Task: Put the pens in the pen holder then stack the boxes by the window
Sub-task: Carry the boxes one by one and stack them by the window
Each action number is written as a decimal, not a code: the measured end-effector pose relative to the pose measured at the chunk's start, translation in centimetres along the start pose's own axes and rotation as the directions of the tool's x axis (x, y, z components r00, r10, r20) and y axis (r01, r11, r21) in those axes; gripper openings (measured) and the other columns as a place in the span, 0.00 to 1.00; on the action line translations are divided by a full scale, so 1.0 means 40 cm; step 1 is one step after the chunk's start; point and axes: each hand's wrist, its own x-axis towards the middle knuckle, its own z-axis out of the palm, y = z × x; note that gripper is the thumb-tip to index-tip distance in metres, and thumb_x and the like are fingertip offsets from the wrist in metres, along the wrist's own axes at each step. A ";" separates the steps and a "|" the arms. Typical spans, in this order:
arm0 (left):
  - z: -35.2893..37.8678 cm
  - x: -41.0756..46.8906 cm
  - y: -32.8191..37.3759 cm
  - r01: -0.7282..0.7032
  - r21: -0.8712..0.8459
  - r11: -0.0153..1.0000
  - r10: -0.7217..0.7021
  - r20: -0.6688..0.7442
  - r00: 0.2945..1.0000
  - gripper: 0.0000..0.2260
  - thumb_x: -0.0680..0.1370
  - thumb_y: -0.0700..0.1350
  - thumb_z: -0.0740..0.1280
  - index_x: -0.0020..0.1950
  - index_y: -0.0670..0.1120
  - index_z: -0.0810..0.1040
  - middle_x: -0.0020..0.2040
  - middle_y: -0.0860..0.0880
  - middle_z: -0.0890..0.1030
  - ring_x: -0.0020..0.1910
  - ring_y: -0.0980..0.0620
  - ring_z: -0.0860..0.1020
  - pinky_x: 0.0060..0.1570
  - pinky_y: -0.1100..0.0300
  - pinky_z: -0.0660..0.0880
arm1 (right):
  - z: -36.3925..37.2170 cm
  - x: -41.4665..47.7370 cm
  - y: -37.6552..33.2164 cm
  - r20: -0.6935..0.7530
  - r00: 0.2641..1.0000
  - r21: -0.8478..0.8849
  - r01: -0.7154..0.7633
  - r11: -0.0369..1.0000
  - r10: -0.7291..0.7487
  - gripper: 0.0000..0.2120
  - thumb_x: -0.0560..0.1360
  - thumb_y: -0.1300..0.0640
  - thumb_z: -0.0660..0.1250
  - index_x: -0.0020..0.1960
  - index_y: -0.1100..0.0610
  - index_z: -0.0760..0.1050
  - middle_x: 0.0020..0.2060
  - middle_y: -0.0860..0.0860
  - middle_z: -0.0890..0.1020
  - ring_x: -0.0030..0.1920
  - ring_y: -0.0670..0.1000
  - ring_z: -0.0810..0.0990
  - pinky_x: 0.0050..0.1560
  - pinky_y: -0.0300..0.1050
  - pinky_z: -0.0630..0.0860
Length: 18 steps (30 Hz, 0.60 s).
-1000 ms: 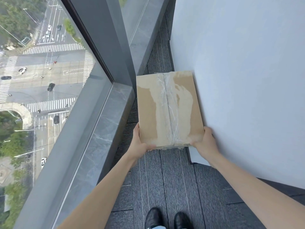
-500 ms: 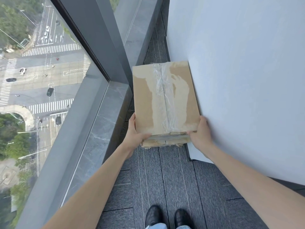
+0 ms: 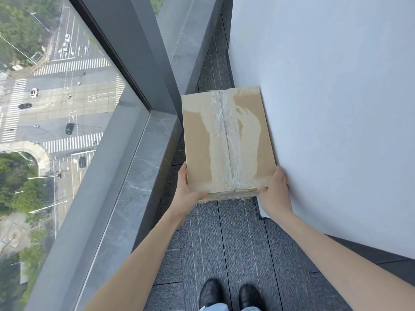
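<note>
Between both hands: one cardboard box point(image 3: 226, 142), left hand point(image 3: 189, 189) and right hand point(image 3: 275, 191) with fingers clamped on its near corners. Since a second ago it has moved forward and lower, apparently onto a second box edge point(image 3: 226, 196) showing beneath. Stacking nearly done. Window point(image 3: 56, 108) left of the fingers, wall point(image 3: 336, 108) right. No pens visible.
</note>
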 end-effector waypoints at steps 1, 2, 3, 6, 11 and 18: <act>-0.001 -0.003 -0.001 -0.002 -0.002 1.000 0.002 0.005 1.000 0.43 0.72 0.30 0.69 0.77 0.57 0.51 0.69 0.56 0.67 0.65 0.55 0.73 0.59 0.54 0.76 | 0.001 -0.004 0.005 -0.008 1.000 0.010 0.006 1.000 -0.005 0.35 0.75 0.71 0.61 0.77 0.63 0.47 0.76 0.58 0.55 0.74 0.59 0.59 0.71 0.50 0.60; -0.002 -0.005 -0.003 -0.003 -0.002 1.000 0.003 0.008 1.000 0.43 0.72 0.30 0.69 0.77 0.57 0.51 0.69 0.57 0.67 0.64 0.57 0.73 0.58 0.56 0.77 | 0.003 -0.007 0.009 -0.016 1.000 0.020 0.008 1.000 -0.008 0.35 0.75 0.71 0.61 0.77 0.63 0.47 0.76 0.58 0.55 0.74 0.59 0.59 0.71 0.50 0.60; -0.002 -0.006 -0.004 -0.003 0.003 1.000 0.003 0.009 1.000 0.43 0.72 0.30 0.69 0.77 0.57 0.50 0.69 0.57 0.67 0.64 0.57 0.73 0.57 0.58 0.76 | 0.006 -0.010 0.013 -0.021 1.000 0.029 0.005 1.000 -0.004 0.35 0.75 0.70 0.61 0.77 0.63 0.47 0.76 0.58 0.56 0.74 0.59 0.59 0.71 0.51 0.60; 0.001 -0.006 -0.019 0.006 0.020 1.000 -0.007 0.012 1.000 0.44 0.71 0.30 0.69 0.77 0.56 0.49 0.66 0.61 0.67 0.65 0.57 0.72 0.54 0.63 0.76 | 0.022 -0.017 0.021 -0.021 1.000 0.028 -0.014 1.000 0.014 0.35 0.75 0.70 0.62 0.76 0.63 0.48 0.75 0.58 0.56 0.73 0.60 0.59 0.69 0.52 0.62; -0.002 -0.004 -0.033 0.000 0.016 1.000 0.000 0.000 1.000 0.43 0.72 0.28 0.67 0.77 0.56 0.50 0.66 0.60 0.68 0.64 0.59 0.72 0.54 0.63 0.76 | 0.035 -0.014 0.029 -0.043 0.999 0.016 -0.002 1.000 0.002 0.34 0.74 0.70 0.63 0.75 0.64 0.50 0.73 0.58 0.59 0.72 0.60 0.61 0.67 0.51 0.65; -0.008 -0.015 -0.047 0.029 0.064 0.998 -0.029 0.007 1.000 0.45 0.71 0.30 0.69 0.76 0.60 0.49 0.65 0.64 0.68 0.66 0.56 0.72 0.64 0.53 0.73 | 0.034 -0.025 0.042 -0.048 0.999 -0.013 -0.020 1.000 0.019 0.33 0.74 0.70 0.63 0.74 0.63 0.53 0.72 0.58 0.61 0.70 0.60 0.64 0.63 0.52 0.67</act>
